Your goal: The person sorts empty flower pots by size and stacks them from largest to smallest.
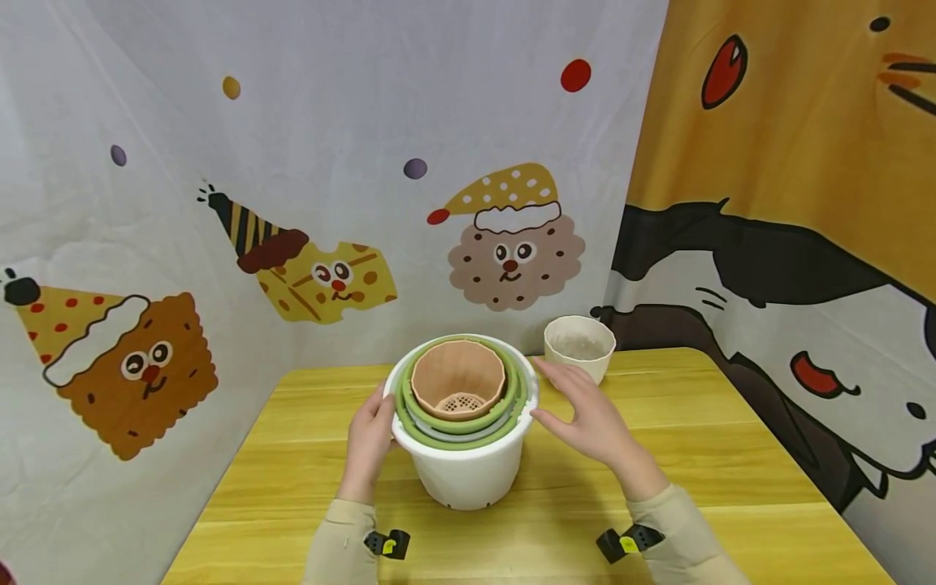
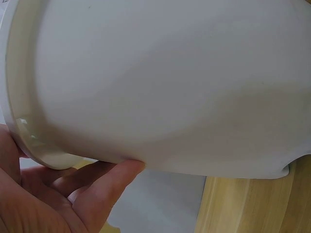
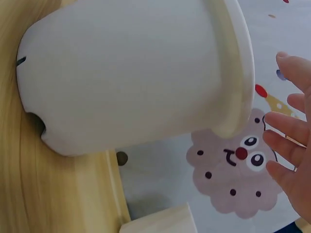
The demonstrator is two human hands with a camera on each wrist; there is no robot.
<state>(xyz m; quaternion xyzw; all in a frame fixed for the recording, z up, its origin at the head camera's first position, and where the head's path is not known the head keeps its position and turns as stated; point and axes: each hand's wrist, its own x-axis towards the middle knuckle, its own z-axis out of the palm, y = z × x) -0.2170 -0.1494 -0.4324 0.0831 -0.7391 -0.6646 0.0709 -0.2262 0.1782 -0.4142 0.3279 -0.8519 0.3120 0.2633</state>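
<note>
A large white flowerpot stands upright on the table, with smaller pots nested inside it. The innermost is an orange-pink pot with a perforated bottom; around it show green rims and a grey rim between them. My left hand grips the white pot's left side at the rim; in the left wrist view its fingers press under the lip. On the other side, my right hand is spread beside the rim. In the right wrist view its fingers are straight and apart from the pot.
A cream faceted pot stands at the back right of the wooden table, behind my right hand. Cartoon-printed curtains hang along the table's back and sides.
</note>
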